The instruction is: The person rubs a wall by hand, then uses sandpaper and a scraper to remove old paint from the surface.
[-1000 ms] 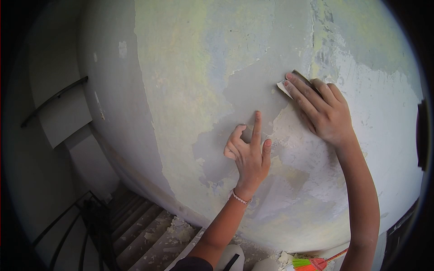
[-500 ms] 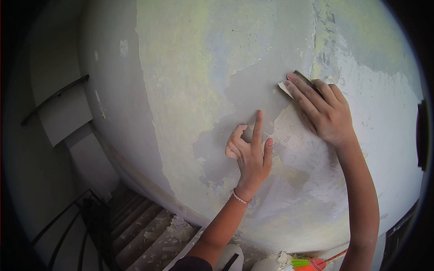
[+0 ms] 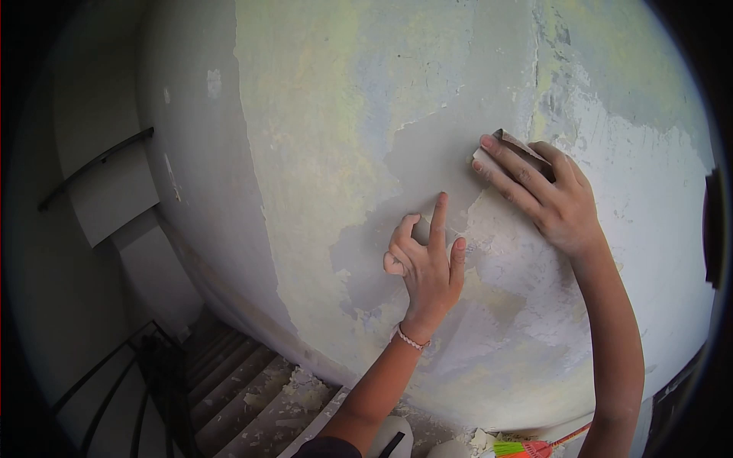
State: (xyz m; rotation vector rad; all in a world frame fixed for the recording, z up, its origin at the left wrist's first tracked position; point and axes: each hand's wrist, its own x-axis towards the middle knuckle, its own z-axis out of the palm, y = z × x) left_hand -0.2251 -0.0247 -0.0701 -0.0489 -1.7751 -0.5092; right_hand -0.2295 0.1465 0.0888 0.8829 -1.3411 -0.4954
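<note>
Two hands work at one wall [image 3: 313, 153]: the right hand [image 3: 561, 206] grips one folded sheet [image 3: 527, 153] against its patchy surface, fingers partly covering it; the left hand [image 3: 429, 271], below and left, holds nothing, index finger raised, others bent. One bracelet [image 3: 411, 338] circles the left wrist. One handrail [image 3: 95, 164], one broom [image 3: 534, 447] and flake-strewn stairs [image 3: 248, 397] lie around, the left forearm partly blocking the stairs.

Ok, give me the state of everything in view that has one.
Right hand: on sheet
Sheet: folded or curled, held at wall
Left hand: index extended, nothing visibly held
Wall: patchy, partly peeled
Stairs: littered with flakes
Broom: on its side, partly out of view
Bracelet: worn, left wrist
</note>
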